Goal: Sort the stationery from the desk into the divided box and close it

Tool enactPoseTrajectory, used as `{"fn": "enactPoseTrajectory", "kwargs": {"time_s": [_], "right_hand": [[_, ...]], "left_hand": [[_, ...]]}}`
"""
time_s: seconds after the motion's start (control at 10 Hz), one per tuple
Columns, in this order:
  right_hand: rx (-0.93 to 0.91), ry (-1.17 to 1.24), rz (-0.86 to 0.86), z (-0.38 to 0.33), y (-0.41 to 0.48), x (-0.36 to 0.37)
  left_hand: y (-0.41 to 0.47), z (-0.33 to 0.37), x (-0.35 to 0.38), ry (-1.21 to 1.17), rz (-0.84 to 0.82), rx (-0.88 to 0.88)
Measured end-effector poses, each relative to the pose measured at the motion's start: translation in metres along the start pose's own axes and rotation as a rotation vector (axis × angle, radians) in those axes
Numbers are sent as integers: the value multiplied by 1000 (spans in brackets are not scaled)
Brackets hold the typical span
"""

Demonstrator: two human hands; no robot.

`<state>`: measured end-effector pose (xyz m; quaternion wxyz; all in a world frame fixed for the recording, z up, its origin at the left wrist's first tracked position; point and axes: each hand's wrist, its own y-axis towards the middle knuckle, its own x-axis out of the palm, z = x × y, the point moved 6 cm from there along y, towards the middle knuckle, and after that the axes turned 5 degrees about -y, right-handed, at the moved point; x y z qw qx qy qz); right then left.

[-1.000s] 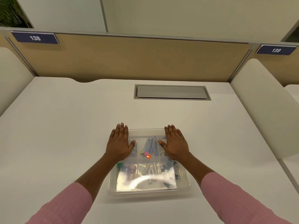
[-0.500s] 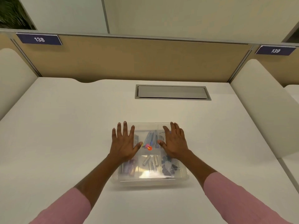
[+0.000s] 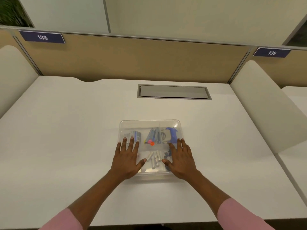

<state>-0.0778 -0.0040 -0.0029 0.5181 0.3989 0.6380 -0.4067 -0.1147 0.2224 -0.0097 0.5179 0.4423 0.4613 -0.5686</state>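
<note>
I see the clear plastic divided box (image 3: 150, 121) on the white desk (image 3: 66, 130), lid on. The left hand (image 3: 127, 159) and the right hand (image 3: 181, 161) lie flat on it, fingers straight.

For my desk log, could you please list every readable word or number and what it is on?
"138": left blue plate, on top of the partition.
"139": right blue plate, same partition.
Print on the things in the clear box: too blurred to read.
</note>
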Motion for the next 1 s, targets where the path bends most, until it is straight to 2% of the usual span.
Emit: {"fn": "enactPoseTrajectory", "kwargs": {"time_s": [0.8,1.0], "right_hand": [[22,-39,-24,-8,-7,-3],[19,-10,-31,-7,-9,-2]], "left_hand": [[1,6,-2,11,-26,6],[0,15,-16,101,9,60]]}}
